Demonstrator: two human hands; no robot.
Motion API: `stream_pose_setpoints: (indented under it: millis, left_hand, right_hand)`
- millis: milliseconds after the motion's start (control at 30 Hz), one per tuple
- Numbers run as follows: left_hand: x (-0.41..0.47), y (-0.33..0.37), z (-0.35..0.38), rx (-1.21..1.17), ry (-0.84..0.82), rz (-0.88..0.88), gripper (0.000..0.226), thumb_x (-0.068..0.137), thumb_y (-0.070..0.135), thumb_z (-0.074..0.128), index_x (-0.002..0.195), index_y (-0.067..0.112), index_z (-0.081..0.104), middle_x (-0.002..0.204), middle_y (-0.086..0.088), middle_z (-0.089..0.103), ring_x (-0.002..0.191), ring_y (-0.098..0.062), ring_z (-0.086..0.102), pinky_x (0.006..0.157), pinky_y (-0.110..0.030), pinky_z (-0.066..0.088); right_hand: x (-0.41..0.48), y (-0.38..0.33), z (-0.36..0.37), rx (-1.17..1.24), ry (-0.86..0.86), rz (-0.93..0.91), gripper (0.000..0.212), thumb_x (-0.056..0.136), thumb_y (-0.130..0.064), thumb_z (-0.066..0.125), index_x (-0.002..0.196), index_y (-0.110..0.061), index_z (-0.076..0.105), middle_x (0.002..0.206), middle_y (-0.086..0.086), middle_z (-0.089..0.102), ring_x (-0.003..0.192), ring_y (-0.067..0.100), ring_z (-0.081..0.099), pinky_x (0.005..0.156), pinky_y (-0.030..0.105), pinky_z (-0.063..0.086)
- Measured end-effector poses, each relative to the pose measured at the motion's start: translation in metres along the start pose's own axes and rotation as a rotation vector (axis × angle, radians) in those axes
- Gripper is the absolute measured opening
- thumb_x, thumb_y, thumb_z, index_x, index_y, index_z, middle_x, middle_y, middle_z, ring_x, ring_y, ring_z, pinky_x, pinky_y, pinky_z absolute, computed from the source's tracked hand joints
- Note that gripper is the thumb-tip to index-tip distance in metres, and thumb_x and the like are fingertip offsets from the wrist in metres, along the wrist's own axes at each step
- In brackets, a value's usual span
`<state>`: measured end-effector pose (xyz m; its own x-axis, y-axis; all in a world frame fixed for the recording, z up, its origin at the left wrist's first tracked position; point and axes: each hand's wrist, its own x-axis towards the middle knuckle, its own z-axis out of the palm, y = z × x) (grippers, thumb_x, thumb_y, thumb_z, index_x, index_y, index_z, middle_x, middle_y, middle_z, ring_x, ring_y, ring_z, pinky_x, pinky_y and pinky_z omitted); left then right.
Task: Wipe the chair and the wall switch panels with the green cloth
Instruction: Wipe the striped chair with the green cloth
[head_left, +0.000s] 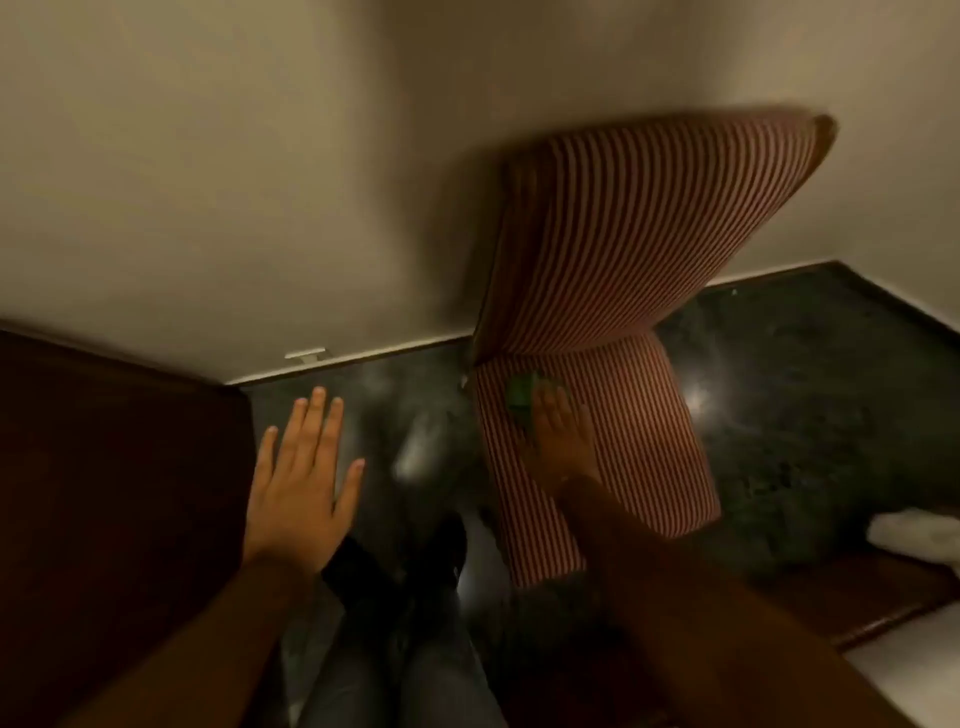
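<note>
A chair (644, 234) with red-and-white striped upholstery stands against the pale wall, its backrest above and its seat below. My right hand (563, 431) presses flat on the seat near the crease with the backrest. The green cloth (521, 396) shows only as a small green patch at my fingertips, mostly hidden under the hand. My left hand (301, 478) hovers open with fingers spread, left of the chair, over the dark floor and beside a dark wooden panel. No wall switch panel is in view.
Dark wooden furniture (114, 509) fills the left side. A polished dark stone floor (810, 395) surrounds the chair. A small white fitting (306, 355) sits at the wall's base. A white cloth (914, 535) and a wooden edge (857, 597) lie at the right. My legs (415, 649) are below.
</note>
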<state>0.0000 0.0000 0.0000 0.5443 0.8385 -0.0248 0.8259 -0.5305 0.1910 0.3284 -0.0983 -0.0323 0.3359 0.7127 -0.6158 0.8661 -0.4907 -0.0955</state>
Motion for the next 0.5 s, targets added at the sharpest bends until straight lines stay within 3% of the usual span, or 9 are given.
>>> stream_pose_setpoints:
  millis: [67,233,500]
  left_hand:
    - [0.006,0.002,0.019,-0.03,-0.002,-0.048,0.079,0.11,0.048,0.04,0.177,0.006,0.034,0.185,-0.015,0.028,0.169,-0.035,0.032,0.14,-0.041,0.004]
    - [0.008,0.002,0.052,0.007,-0.058,-0.042,0.078,0.11,0.046,0.045,0.176,0.007,0.035,0.185,-0.015,0.028,0.169,-0.036,0.033,0.134,-0.057,0.024]
    - [0.005,-0.012,0.069,0.109,-0.102,0.005,0.076,0.113,0.05,0.041,0.179,0.013,0.032,0.187,-0.011,0.025,0.172,-0.03,0.03,0.137,-0.052,0.018]
  right_hand:
    - [0.022,0.003,0.01,-0.044,-0.014,0.006,0.078,0.112,-0.035,0.041,0.17,-0.015,-0.006,0.179,0.006,-0.013,0.167,0.027,-0.013,0.137,0.052,-0.002]
    - [0.057,0.006,0.028,0.034,-0.05,0.042,0.076,0.112,-0.031,0.043,0.171,-0.015,-0.003,0.18,0.005,-0.009,0.167,0.026,-0.009,0.137,0.052,0.001]
    - [0.082,0.017,0.028,0.208,-0.025,0.074,0.072,0.109,-0.009,0.047,0.171,-0.023,0.014,0.18,0.005,0.005,0.166,0.035,0.009,0.133,0.057,0.026]
